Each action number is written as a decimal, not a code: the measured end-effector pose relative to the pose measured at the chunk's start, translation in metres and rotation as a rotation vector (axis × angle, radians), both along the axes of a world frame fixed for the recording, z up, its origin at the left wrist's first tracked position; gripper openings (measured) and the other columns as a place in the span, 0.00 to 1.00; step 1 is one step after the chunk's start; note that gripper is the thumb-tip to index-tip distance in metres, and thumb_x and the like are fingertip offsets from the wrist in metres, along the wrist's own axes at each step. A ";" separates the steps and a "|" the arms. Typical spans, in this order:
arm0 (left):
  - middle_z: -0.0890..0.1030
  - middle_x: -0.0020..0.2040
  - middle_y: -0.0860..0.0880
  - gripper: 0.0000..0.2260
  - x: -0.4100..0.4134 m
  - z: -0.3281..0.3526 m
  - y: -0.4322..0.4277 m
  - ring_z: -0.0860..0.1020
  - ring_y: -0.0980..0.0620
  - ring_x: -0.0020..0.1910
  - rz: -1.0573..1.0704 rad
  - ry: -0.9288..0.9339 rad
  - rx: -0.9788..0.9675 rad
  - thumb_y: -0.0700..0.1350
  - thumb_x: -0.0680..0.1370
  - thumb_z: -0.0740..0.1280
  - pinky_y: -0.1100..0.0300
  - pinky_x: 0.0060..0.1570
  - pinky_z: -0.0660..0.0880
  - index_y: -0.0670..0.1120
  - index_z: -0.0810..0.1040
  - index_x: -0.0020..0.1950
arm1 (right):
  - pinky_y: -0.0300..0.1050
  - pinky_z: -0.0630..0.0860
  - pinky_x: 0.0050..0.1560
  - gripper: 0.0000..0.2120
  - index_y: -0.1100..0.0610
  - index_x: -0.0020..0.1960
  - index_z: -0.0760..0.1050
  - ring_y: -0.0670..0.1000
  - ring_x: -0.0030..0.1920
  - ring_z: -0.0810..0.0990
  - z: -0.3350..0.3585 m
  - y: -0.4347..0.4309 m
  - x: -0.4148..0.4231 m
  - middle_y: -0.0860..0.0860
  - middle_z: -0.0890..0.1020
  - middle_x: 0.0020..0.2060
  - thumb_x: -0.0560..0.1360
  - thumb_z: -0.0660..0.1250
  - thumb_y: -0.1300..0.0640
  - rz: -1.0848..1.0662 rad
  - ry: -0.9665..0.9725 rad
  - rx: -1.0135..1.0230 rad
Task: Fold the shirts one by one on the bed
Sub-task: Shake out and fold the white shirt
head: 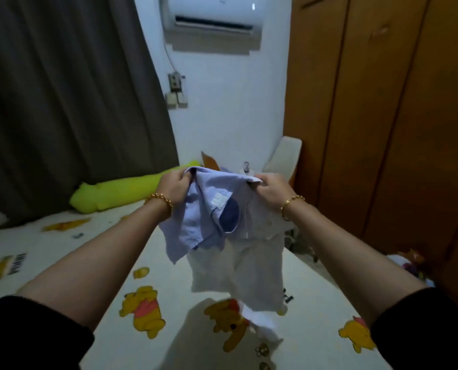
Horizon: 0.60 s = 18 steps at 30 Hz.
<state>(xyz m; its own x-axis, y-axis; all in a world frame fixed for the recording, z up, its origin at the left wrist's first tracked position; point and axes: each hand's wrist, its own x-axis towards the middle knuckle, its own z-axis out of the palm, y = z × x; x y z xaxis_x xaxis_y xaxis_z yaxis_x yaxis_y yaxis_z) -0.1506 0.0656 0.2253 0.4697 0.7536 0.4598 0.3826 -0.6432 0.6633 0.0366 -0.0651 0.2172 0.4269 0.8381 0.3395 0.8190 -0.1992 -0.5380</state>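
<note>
Both arms are stretched out in front of the person, and a pale blue shirt (196, 231) hangs in the air between them. The left hand (173, 186) has its fingers curled round the bunched cloth at one top corner. The right hand (272, 190) pinches the other top corner, just beside the collar edge. The two hands are level with each other and a little apart.

From the hands the shirt drops down crumpled, with its inside turned toward the person. A white label (218, 202) and a dark blue patch show just below and between the hands. The lower hem is blurred and hangs clear above the bed (62, 244), which spreads out under both hands with a white sheet printed with yellow cartoon bears. Directly under the hanging hem lies a small white piece of cloth (261, 325); I cannot tell what it is.

Each wrist carries a gold bracelet, the left bracelet (160, 200) chunkier than the right bracelet (290, 201), and black sleeves are pushed up near the elbows.

Beyond the left hand a bright green bolster (121, 192) lies on the bed against a dark curtain (62, 102). Beyond the right hand stand a pale chair (285, 156) and a small hanger hook (246, 166), with a brown wardrobe (382, 116) off to that side. High above both hands an air conditioner (212, 14) sits on the white wall.
</note>
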 end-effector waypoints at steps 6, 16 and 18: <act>0.75 0.34 0.36 0.16 -0.075 0.068 -0.008 0.69 0.49 0.35 0.135 -0.238 0.111 0.48 0.78 0.62 0.56 0.36 0.65 0.38 0.74 0.36 | 0.43 0.65 0.39 0.05 0.55 0.38 0.75 0.58 0.46 0.79 0.064 -0.003 -0.094 0.59 0.82 0.42 0.72 0.62 0.58 0.098 0.016 0.214; 0.71 0.30 0.50 0.18 -0.134 0.152 -0.057 0.70 0.50 0.37 0.166 -0.368 0.128 0.48 0.81 0.58 0.59 0.35 0.65 0.46 0.69 0.32 | 0.43 0.71 0.46 0.10 0.65 0.55 0.78 0.52 0.48 0.75 0.136 -0.001 -0.179 0.58 0.79 0.47 0.76 0.61 0.66 0.319 0.073 0.244; 0.75 0.37 0.48 0.16 -0.148 0.161 -0.064 0.73 0.49 0.41 0.131 -0.297 0.105 0.54 0.80 0.59 0.58 0.41 0.69 0.47 0.73 0.37 | 0.49 0.75 0.51 0.12 0.66 0.54 0.79 0.55 0.51 0.78 0.153 0.004 -0.176 0.60 0.81 0.50 0.77 0.59 0.66 0.259 0.154 0.309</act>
<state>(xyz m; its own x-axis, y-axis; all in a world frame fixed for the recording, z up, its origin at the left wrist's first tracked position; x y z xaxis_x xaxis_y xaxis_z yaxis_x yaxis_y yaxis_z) -0.2986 0.0018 0.3860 0.2065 0.7400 0.6401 0.2665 -0.6720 0.6910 -0.1396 -0.0609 0.3698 0.2812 0.7931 0.5402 0.7267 0.1917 -0.6597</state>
